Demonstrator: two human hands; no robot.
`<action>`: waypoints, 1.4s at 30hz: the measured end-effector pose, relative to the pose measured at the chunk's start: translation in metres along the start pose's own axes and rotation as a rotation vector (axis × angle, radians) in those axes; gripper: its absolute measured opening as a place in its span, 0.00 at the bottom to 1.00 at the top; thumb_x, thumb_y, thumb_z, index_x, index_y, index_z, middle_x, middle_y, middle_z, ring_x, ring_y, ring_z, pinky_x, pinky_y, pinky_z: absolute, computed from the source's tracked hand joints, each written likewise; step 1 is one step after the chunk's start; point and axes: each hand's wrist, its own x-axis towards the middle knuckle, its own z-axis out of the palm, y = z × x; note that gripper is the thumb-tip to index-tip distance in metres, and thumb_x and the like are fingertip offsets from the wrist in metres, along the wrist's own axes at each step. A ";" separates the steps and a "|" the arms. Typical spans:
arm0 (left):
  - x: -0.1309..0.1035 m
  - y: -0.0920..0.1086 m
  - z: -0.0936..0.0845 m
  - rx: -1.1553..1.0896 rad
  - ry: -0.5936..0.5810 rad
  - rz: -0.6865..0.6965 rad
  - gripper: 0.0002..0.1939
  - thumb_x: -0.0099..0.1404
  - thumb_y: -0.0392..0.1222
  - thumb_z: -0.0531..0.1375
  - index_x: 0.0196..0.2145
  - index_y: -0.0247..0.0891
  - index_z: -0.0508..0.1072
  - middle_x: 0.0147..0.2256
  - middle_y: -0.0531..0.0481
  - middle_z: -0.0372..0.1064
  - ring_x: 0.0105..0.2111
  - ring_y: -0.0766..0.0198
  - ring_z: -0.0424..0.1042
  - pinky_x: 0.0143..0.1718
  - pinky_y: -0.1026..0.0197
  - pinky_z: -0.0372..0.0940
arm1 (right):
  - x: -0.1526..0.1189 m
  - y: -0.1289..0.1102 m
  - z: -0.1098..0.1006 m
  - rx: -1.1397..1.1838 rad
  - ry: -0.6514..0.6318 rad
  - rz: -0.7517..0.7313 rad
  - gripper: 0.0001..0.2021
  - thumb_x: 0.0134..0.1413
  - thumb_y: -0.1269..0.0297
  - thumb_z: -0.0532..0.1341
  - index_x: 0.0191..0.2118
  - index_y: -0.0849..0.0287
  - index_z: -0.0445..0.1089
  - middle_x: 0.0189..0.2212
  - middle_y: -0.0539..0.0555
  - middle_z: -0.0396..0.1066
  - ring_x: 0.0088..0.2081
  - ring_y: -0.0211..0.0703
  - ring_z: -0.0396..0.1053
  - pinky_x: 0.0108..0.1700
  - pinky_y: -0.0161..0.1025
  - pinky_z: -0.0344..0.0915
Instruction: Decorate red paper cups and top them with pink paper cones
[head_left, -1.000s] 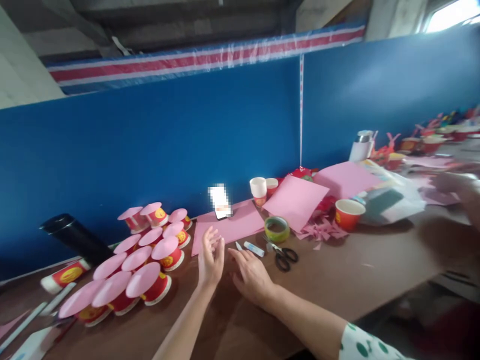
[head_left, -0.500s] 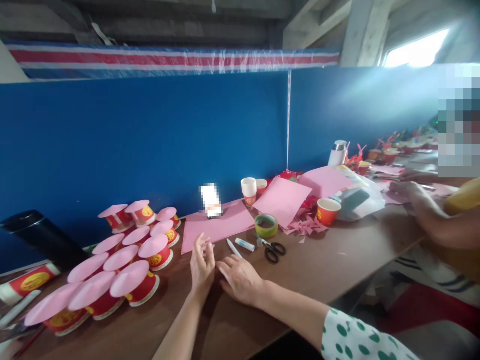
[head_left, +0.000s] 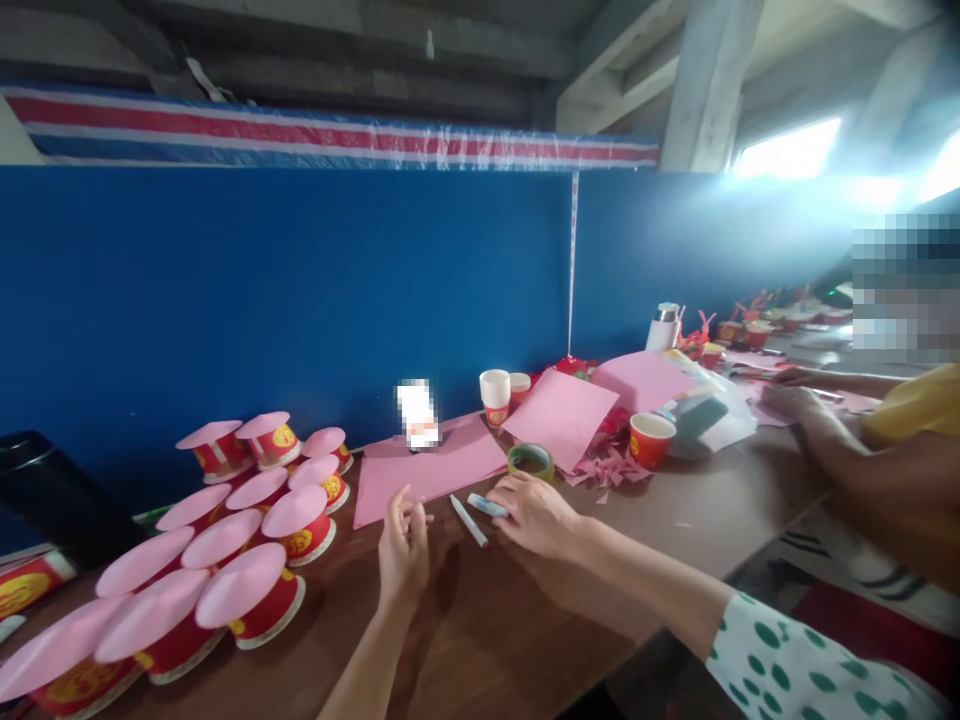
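Right hand (head_left: 536, 512) has shifted outward across the table (head_left: 480, 640) since the earlier frame, from beside the pen (head_left: 469, 521) to the tube (head_left: 487, 505). Scissors, visible then, are now hidden, apparently by that hand. Left hand (head_left: 405, 545) much as it was.

Right hand: palm down, fingers bent, tips at the near-right end of the tube; whether they grip it or only rest there, cannot tell. Left hand: raised a little, loosely open, fingers softly curled, holding nothing.

Tube lies on the table, white with blue, its left end showing. Pen lies just left of it, between the two hands, aslant. Tape roll (head_left: 531, 461) sits flat behind the right hand, its near edge partly covered.

Behind the hands — pink sheets (head_left: 431, 465) with a phone (head_left: 418, 415) propped at their back edge, screen blurred out. Farther right, stacked cups (head_left: 495, 397), a loose pink sheet (head_left: 561, 418), pink scraps (head_left: 611, 468) and a red cup (head_left: 651, 441), upright. To the left, a cluster of red cups upside down, each under a pink disc (head_left: 240, 585). Black flask (head_left: 56, 495) leans beyond them. At far right, another person's forearms (head_left: 814, 430) rest over the table.
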 end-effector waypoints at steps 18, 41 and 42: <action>-0.002 -0.009 0.005 -0.071 -0.055 -0.008 0.24 0.62 0.53 0.50 0.51 0.37 0.60 0.39 0.43 0.70 0.29 0.61 0.74 0.33 0.56 0.68 | 0.092 0.075 -0.039 -0.238 -0.090 0.185 0.12 0.57 0.69 0.54 0.47 0.64 0.65 0.44 0.60 0.68 0.46 0.47 0.64 0.45 0.37 0.59; 0.005 -0.019 0.007 -0.123 -0.033 -0.169 0.26 0.60 0.57 0.51 0.48 0.34 0.64 0.37 0.40 0.71 0.28 0.60 0.74 0.31 0.56 0.69 | 0.174 0.145 -0.033 -0.262 -0.351 0.322 0.14 0.59 0.68 0.52 0.47 0.61 0.69 0.43 0.60 0.72 0.42 0.49 0.68 0.39 0.36 0.58; 0.005 -0.019 0.007 -0.122 -0.031 -0.170 0.27 0.60 0.57 0.51 0.48 0.34 0.64 0.37 0.40 0.71 0.28 0.59 0.74 0.30 0.56 0.69 | 0.174 0.146 -0.033 -0.262 -0.358 0.317 0.13 0.59 0.68 0.53 0.47 0.62 0.69 0.43 0.60 0.71 0.43 0.49 0.68 0.40 0.36 0.58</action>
